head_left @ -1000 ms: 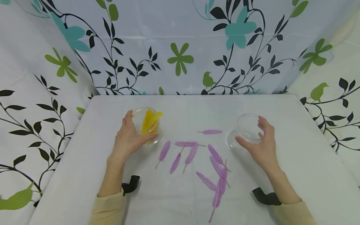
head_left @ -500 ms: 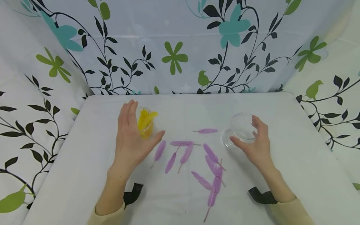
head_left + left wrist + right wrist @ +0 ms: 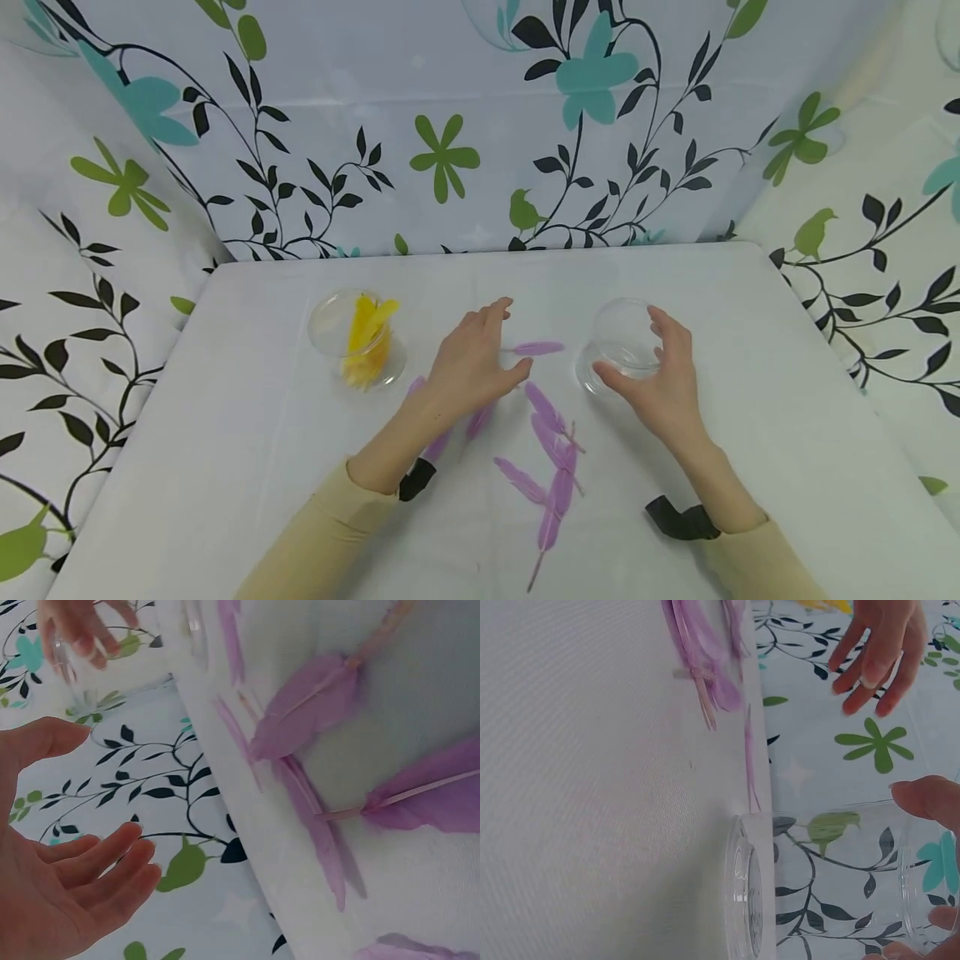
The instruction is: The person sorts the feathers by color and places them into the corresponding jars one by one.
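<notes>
The right hand (image 3: 660, 392) curls round the cup (image 3: 624, 337) near its rim, thumb on one side and fingers on the other; the cup stands upright on the worktop (image 3: 225, 467). The left hand (image 3: 467, 360), spread and holding nothing, hovers over purple feathers (image 3: 557, 500) lying flat there. The cup looks light, stiff and slippery, best steadied by its wall; the feathers, soft and nearly weightless, should be pinched by the quill (image 3: 535, 573).
</notes>
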Demonstrator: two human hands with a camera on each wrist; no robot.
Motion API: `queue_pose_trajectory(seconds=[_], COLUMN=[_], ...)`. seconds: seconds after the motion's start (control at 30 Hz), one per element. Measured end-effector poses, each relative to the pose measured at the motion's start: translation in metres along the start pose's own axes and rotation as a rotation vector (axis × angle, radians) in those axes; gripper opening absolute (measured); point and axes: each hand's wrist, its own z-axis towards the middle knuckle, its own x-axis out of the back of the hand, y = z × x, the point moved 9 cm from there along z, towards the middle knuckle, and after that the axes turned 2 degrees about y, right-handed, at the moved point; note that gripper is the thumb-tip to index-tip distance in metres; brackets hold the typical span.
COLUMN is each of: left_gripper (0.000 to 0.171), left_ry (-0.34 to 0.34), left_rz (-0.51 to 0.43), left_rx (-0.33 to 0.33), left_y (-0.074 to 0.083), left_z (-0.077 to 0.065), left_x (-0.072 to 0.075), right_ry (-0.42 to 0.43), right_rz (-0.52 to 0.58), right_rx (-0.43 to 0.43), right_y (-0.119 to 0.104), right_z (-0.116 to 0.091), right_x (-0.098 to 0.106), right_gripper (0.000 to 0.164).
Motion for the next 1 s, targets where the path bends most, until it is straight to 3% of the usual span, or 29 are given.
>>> queue_pose_trajectory(seconds=[0.27, 0.47, 0.63, 0.8, 1.0], left_gripper=[0.059, 0.039, 0.033, 0.027, 0.019], left_ry=[-0.159, -0.261, -0.284, -0.297, -0.286], left_rz=[0.110, 0.204, 0.249, 0.224, 0.200], left_rx=[0.065, 0.066, 0.059, 0.056, 0.002], left_y=[-0.021, -0.029, -0.028, -0.027, -0.025], left_z=[0.027, 0.038, 0.042, 0.041, 0.038], left_x=[-0.039, -0.063, -0.072, -0.077, -0.078], right_ry=[0.002, 0.011, 0.010, 0.014, 0.010], right_rz=[-0.027, -0.032, -0.033, -0.030, -0.033], right_rx=[0.038, 0.025, 0.005, 0.012, 0.009], right_y=[-0.004, -0.002, -0.002, -0.002, -0.002], right_z=[0.000, -0.001, -0.002, -0.002, -0.002], right_x=[-0.005, -0.003, -0.002, -0.001, -0.001], right_gripper=[0.094, 0.096, 0.097, 0.097, 0.096])
